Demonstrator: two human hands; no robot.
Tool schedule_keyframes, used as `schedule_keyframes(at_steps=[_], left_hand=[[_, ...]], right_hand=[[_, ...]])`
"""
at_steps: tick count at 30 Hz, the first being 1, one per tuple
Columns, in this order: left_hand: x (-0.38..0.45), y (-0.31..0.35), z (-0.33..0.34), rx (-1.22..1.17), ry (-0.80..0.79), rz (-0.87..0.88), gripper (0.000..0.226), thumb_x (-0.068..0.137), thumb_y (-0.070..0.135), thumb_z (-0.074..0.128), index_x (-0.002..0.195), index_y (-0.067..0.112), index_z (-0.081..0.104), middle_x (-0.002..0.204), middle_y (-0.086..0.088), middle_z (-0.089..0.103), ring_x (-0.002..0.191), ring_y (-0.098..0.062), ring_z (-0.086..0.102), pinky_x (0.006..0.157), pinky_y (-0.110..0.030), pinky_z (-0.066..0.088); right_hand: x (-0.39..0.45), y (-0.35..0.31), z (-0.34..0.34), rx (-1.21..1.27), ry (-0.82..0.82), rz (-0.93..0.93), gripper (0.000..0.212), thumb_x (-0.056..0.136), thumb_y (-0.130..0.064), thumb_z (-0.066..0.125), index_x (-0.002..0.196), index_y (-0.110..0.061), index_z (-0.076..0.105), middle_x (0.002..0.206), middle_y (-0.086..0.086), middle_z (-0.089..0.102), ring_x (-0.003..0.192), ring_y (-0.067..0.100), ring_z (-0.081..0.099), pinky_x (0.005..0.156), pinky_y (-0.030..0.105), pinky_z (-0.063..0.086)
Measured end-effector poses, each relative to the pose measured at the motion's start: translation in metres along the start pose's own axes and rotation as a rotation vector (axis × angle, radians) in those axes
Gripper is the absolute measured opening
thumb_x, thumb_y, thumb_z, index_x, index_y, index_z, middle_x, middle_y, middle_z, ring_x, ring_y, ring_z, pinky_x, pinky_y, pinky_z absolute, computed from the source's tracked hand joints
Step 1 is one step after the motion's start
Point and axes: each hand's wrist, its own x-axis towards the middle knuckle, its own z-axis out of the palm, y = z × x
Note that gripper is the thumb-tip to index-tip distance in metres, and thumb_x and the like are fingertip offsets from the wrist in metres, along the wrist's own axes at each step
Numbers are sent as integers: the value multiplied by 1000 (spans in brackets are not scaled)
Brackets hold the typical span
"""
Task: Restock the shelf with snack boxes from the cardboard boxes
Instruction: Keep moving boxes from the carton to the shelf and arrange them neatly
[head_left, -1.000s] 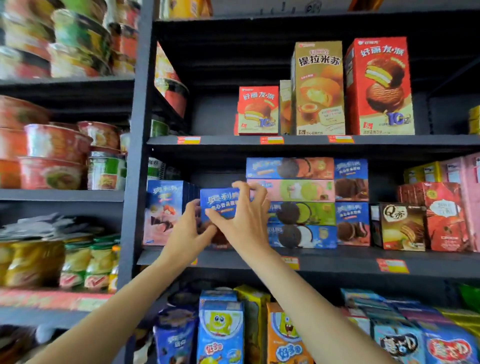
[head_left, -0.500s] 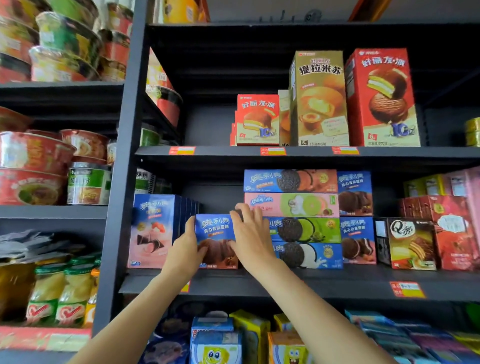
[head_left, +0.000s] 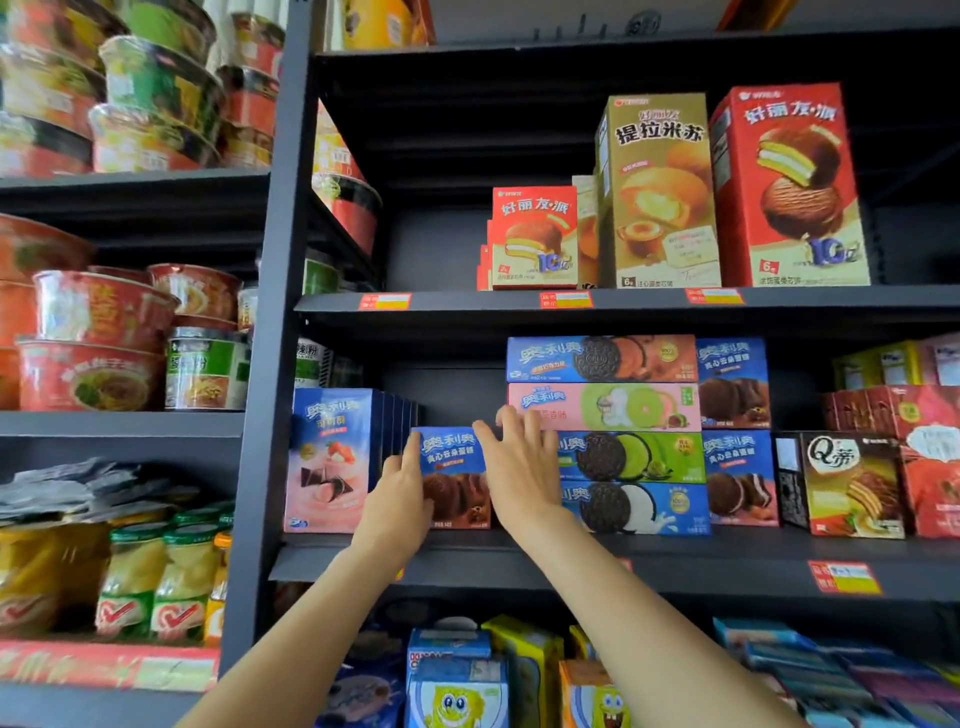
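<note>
Both forearms run off the bottom edge of the frame, and the small blue cardboard snack box with a brown cake picture (head_left: 453, 475) is partly covered: the left hand (head_left: 397, 501) hides its lower left corner and the right hand (head_left: 519, 470) its right edge. The box stands upright on the dark metal shelf (head_left: 675, 564) at centre frame, between the tall blue-and-pink boxes (head_left: 330, 460) to its left and the stack of flat cookie boxes (head_left: 631, 434) to its right. The left hand lies against the box's left side, fingers nearly straight. The right hand's fingers are spread and extended over the box's top right corner; whether they press it cannot be told. Half a second ago the right hand sat lower, covering more of the box front; the box stands in the same place.
</note>
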Motion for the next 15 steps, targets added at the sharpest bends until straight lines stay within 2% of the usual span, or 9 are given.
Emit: schedule_keyframes(at_steps=[2, 4, 5, 7, 9, 12, 14, 15], left_hand=[[0, 1, -2, 39, -81, -24, 81, 89, 1, 50, 150, 15, -1, 144, -16, 29, 121, -33, 48, 95, -35, 40], [-2, 2, -3, 31, -85, -46, 79, 88, 0, 48, 149, 14, 1, 148, -17, 22, 124, -35, 45, 98, -36, 39], [-5, 3, -4, 35, -42, -38, 75, 88, 0, 47, 149, 12, 5, 149, -17, 19, 126, -35, 42, 100, -36, 38], [-12, 8, -3, 50, 110, 40, 62, 87, 1, 46, 144, 6, 21, 147, -17, 23, 126, -35, 37, 100, -37, 36], [-16, 21, 0, 17, 257, 173, 50, 84, -1, 48, 133, 3, 39, 138, -17, 34, 118, -35, 39, 95, -38, 37], [-14, 60, 11, -121, 328, 295, 42, 77, -7, 49, 119, -2, 51, 125, -18, 46, 108, -35, 47, 89, -39, 39], [-11, 94, 25, -133, 353, 388, 42, 67, -4, 46, 108, -2, 56, 111, -20, 55, 93, -39, 56, 76, -44, 47], [-10, 110, 34, -107, 354, 433, 43, 61, 0, 46, 103, -1, 58, 103, -18, 59, 84, -39, 60, 67, -42, 50]], right_hand=[[0, -3, -1, -39, -10, -2, 52, 95, -17, 51, 143, -19, 29, 143, 12, 27, 129, 31, 27, 101, 41, 29], [-1, -3, -3, -23, -10, 30, 54, 93, -18, 55, 142, -19, 33, 139, 14, 33, 127, 31, 32, 99, 41, 32], [-3, -1, -5, -28, 35, 38, 56, 88, -18, 62, 139, -20, 39, 133, 14, 41, 121, 31, 39, 94, 41, 37], [-9, 7, -10, -38, 184, 54, 60, 65, -17, 82, 120, -21, 60, 110, 11, 57, 98, 29, 53, 75, 37, 46], [-19, 26, -17, -19, 277, 45, 58, 50, -13, 86, 104, -18, 66, 98, 9, 61, 85, 27, 54, 64, 35, 48], [-32, 74, -33, -27, 353, 86, 54, 55, -12, 82, 105, -12, 63, 102, 13, 60, 87, 31, 60, 68, 40, 50], [-40, 115, -44, -3, 374, 195, 48, 63, -9, 77, 107, -7, 60, 105, 16, 58, 91, 35, 58, 72, 45, 48], [-43, 136, -51, 19, 376, 253, 45, 67, -9, 74, 109, -5, 58, 107, 18, 56, 93, 37, 56, 75, 46, 46]])
